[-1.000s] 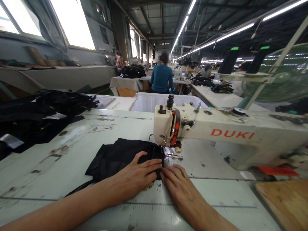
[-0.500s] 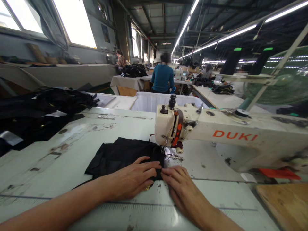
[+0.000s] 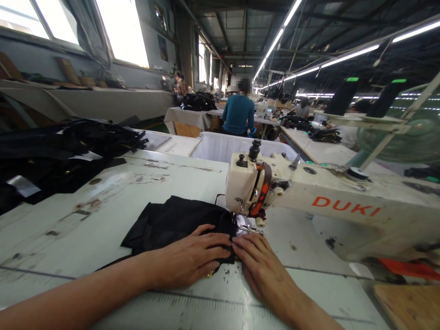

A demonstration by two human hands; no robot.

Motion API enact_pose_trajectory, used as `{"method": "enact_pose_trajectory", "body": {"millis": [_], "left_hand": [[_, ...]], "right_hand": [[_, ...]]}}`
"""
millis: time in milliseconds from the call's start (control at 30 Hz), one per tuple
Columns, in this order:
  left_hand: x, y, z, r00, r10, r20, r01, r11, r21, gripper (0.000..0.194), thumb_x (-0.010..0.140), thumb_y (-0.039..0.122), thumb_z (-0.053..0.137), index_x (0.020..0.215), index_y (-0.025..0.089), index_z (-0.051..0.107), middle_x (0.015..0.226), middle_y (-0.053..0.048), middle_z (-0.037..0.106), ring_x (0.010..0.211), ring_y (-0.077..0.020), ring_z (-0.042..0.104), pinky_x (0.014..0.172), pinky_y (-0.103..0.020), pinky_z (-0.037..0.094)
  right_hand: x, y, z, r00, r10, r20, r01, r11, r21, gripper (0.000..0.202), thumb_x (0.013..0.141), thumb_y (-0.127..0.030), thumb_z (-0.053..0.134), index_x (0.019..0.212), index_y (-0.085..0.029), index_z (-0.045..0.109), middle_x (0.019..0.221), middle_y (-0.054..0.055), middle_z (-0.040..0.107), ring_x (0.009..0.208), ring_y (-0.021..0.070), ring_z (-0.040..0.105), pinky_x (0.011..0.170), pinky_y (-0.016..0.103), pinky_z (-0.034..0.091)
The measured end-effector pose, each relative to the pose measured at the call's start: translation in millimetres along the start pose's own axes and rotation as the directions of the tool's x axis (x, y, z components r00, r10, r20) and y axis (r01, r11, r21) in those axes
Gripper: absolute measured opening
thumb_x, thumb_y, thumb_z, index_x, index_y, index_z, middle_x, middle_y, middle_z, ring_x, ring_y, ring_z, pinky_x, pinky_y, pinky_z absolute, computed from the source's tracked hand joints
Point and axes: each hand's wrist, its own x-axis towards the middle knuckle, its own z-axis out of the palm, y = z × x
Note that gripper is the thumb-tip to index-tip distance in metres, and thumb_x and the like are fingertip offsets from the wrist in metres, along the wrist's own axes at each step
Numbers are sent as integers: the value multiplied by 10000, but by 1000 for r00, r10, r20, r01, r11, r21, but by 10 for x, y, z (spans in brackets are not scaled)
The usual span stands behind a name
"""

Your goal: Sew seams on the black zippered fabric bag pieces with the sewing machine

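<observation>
A folded piece of black fabric [image 3: 178, 220] lies flat on the machine bed, its right edge reaching the presser foot [image 3: 245, 228] of a sewing machine [image 3: 275, 192]. My left hand [image 3: 192, 254] rests flat on the fabric's near right part, fingers stretched out; something gold shows under its lower fingers. At the fabric's right edge, just in front of the presser foot, lies my right hand [image 3: 259, 266]. Its fingers are extended close together, the tips touching the edge and nearly meeting the left fingertips. The right thumb is mostly hidden beneath that hand.
Black garment pieces [image 3: 68, 156] are heaped at the left. Behind the machine stands a white plastic bin [image 3: 220, 143]. A person in a blue top [image 3: 238, 113] sits farther back. Thread cones [image 3: 342, 96] and a green fan [image 3: 409, 133] stand at the right; a wooden board [image 3: 409, 305] lies nearer.
The view has shifted slightly, moving the machine right and down in the picture. My right hand sits a little closer to the left fingertips; both hands stay at the fabric.
</observation>
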Motion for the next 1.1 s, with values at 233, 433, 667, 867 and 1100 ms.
{"method": "enact_pose_trajectory", "body": {"millis": [233, 433, 667, 867, 1100], "left_hand": [[-4, 3, -20, 1000, -5, -20, 5, 1000, 9, 360, 950, 179, 464, 1302, 242, 501, 1375, -62, 523, 1335, -188, 412, 1185, -387, 134], [9, 14, -47, 999, -13, -38, 14, 1000, 19, 358, 927, 152, 477, 1273, 234, 515, 1352, -57, 543, 1318, -185, 435, 1188, -380, 131], [60, -61, -75, 999, -38, -23, 38, 999, -27, 341, 932, 164, 475, 1258, 253, 519, 1365, -45, 531, 1322, -177, 427, 1187, -375, 105], [128, -139, -68, 998, -44, -38, 43, 999, -31, 351, 935, 167, 477, 1270, 265, 512, 1371, -46, 529, 1324, -170, 428, 1182, -364, 112], [201, -210, -85, 996, -34, -83, 32, 999, -24, 351, 916, 149, 498, 1247, 263, 532, 1330, -43, 566, 1296, -175, 464, 1177, -365, 155]], "right_hand": [[-7, -28, 8, 997, -44, -64, 39, 996, -79, 471, 820, -15, 432, 1257, -125, 569, 1242, 79, 627, 1162, 226, 539, 1053, 437, 413], [55, 55, 21, 991, -112, -79, 102, 987, -120, 474, 762, -20, 447, 1197, -126, 601, 1177, 76, 668, 1082, 220, 601, 1012, 399, 458], [92, 163, 116, 990, -91, -105, 81, 992, -94, 461, 762, -16, 469, 1175, -161, 613, 1156, 64, 674, 1062, 229, 602, 962, 412, 482], [128, 214, 111, 996, -59, -65, 49, 987, -150, 493, 764, -24, 454, 1214, -166, 596, 1215, 46, 651, 1099, 236, 579, 939, 420, 473], [100, 294, 249, 992, 27, -123, -53, 976, -213, 460, 793, -132, 530, 1244, -211, 573, 1194, 100, 627, 1098, 290, 539, 938, 484, 408]]}}
